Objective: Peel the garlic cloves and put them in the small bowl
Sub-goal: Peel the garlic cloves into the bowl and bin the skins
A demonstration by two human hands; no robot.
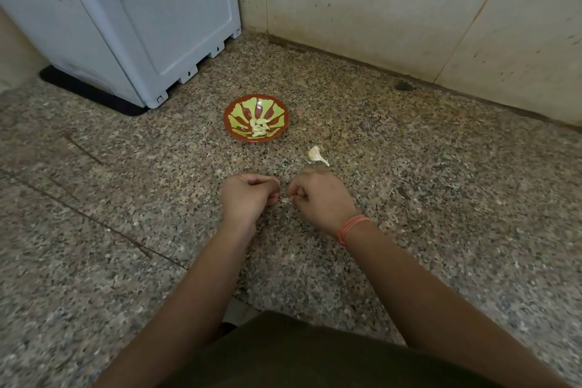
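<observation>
I see a pale garlic clove (285,199) pinched between the left hand (248,195) and right hand (318,198), both curled and nearly touching, likely to strip its skin. They work just below the small bowl (242,107), which holds peeled cloves (259,127). A garlic stub (317,156) lies to the bowl's lower right.

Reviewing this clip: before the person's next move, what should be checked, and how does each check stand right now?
1. The small bowl stands upright on the floor, ahead of the hands: ok.
2. Some peeled cloves already lie inside the bowl: ok.
3. The left hand and right hand both pinch a whitish bit between them: ok.
4. That bit is fully peeled: cannot tell, too small.
5. The garlic piece on the floor right of the bowl has been dealt with: not ok, it lies untouched.
</observation>
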